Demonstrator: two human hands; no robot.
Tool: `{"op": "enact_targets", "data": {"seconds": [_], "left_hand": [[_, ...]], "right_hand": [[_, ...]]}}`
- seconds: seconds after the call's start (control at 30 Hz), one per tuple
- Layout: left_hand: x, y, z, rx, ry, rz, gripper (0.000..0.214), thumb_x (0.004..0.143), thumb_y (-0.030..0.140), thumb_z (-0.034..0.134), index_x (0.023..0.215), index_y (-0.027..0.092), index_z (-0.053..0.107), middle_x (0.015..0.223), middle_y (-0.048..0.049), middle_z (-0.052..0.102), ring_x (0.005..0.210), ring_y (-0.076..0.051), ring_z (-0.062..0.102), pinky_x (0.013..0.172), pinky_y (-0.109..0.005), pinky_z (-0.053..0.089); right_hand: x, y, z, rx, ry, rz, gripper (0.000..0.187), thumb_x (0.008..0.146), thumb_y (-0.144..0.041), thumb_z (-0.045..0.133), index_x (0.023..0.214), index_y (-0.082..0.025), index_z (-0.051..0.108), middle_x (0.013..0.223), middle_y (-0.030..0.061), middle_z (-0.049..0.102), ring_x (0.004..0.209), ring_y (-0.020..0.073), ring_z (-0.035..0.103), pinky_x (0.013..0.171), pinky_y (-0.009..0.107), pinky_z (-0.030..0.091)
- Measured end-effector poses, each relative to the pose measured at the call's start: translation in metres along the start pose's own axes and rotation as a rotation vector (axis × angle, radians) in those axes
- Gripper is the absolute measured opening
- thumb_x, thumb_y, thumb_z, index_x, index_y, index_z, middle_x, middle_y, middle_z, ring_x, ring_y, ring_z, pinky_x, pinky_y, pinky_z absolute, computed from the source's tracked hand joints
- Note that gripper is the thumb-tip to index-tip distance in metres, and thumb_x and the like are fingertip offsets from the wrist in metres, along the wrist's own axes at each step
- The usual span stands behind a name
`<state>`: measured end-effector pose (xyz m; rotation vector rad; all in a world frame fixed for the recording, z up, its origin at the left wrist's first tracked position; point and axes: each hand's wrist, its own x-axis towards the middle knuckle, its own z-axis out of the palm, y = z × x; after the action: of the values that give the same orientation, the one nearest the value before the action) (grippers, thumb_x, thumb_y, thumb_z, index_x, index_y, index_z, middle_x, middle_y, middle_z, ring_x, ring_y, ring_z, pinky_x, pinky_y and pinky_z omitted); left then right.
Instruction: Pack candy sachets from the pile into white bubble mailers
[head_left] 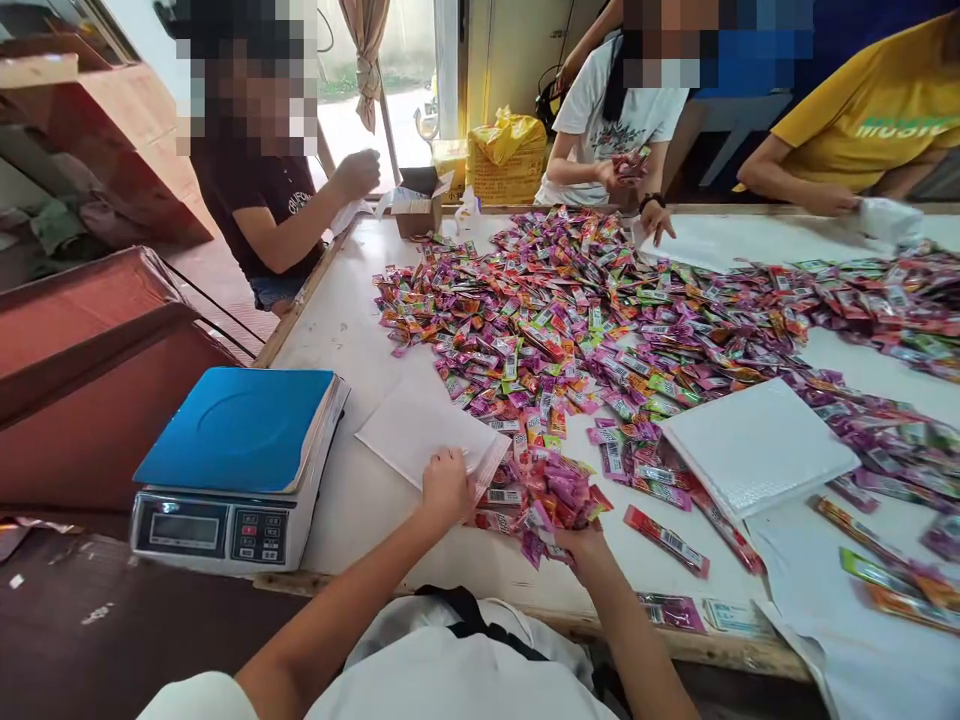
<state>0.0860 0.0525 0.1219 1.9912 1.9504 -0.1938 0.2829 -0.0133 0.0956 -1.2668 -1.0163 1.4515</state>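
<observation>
My left hand (447, 487) is closed on the open end of a white bubble mailer (420, 428) lying flat on the white table (352, 330). My right hand (579, 540) grips a bunch of pink and red candy packets (551, 495) right at the mailer's mouth. A wide heap of colourful candy packets (570, 310) covers the table beyond my hands. A few loose packets (666, 540) lie to the right of my right hand.
A blue-topped digital scale (236, 465) stands at the table's left edge. A second white mailer (757, 445) lies right of centre. Three other people sit along the far and left sides handling packets. A small cardboard box (416, 205) and a yellow bag (508, 150) stand at the far end.
</observation>
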Motion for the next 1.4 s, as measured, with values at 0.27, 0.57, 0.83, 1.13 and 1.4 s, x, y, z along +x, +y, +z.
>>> {"op": "enact_targets", "data": {"seconds": [0.27, 0.57, 0.83, 1.13, 1.4], "left_hand": [[0.017, -0.01, -0.002, -0.081, 0.003, 0.024, 0.02, 0.086, 0.029, 0.045, 0.098, 0.018, 0.057, 0.098, -0.0085, 0.063, 0.083, -0.02, 0.062, 0.064, -0.028, 0.039], [0.048, -0.026, -0.012, -0.536, 0.034, -0.086, 0.014, 0.078, 0.023, 0.047, 0.066, 0.019, 0.051, 0.06, 0.0042, 0.052, 0.061, -0.011, 0.048, 0.056, -0.023, 0.03], [0.036, -0.011, -0.032, -0.331, 0.194, 0.061, 0.012, 0.074, 0.015, 0.048, 0.077, 0.022, 0.057, 0.067, 0.0007, 0.061, 0.069, -0.016, 0.056, 0.06, -0.027, 0.03], [0.025, -0.01, -0.048, -0.077, 0.103, 0.122, 0.018, 0.08, 0.015, 0.045, 0.091, 0.021, 0.057, 0.1, -0.0055, 0.064, 0.086, -0.02, 0.063, 0.065, -0.029, 0.038], [0.006, -0.02, -0.039, -0.139, 0.029, 0.003, 0.012, 0.082, 0.02, 0.045, 0.089, 0.018, 0.055, 0.088, -0.0073, 0.065, 0.082, -0.021, 0.063, 0.067, -0.029, 0.039]], "right_hand": [[0.051, -0.044, 0.057, -0.723, 0.343, -0.271, 0.05, 0.06, -0.026, 0.061, 0.109, -0.018, 0.052, 0.096, 0.0091, 0.066, 0.088, 0.0274, 0.061, 0.077, 0.04, 0.05], [0.045, 0.022, 0.053, -1.337, 0.123, -0.84, 0.035, 0.08, -0.011, 0.045, 0.114, -0.013, 0.053, 0.105, 0.014, 0.06, 0.099, 0.0265, 0.05, 0.085, 0.039, 0.036], [0.056, 0.007, 0.051, -1.477, -0.05, -0.767, 0.034, 0.084, -0.008, 0.047, 0.114, -0.019, 0.058, 0.113, 0.0101, 0.059, 0.105, 0.0235, 0.048, 0.087, 0.035, 0.033], [0.065, -0.028, 0.064, -1.635, -0.116, -0.275, 0.052, 0.081, -0.02, 0.058, 0.131, -0.023, 0.045, 0.109, 0.0124, 0.058, 0.095, 0.0254, 0.054, 0.077, 0.035, 0.036], [0.079, -0.044, 0.085, -1.641, -0.055, -0.092, 0.044, 0.073, -0.02, 0.066, 0.114, -0.016, 0.051, 0.098, 0.0154, 0.059, 0.09, 0.0283, 0.057, 0.076, 0.037, 0.039]]}}
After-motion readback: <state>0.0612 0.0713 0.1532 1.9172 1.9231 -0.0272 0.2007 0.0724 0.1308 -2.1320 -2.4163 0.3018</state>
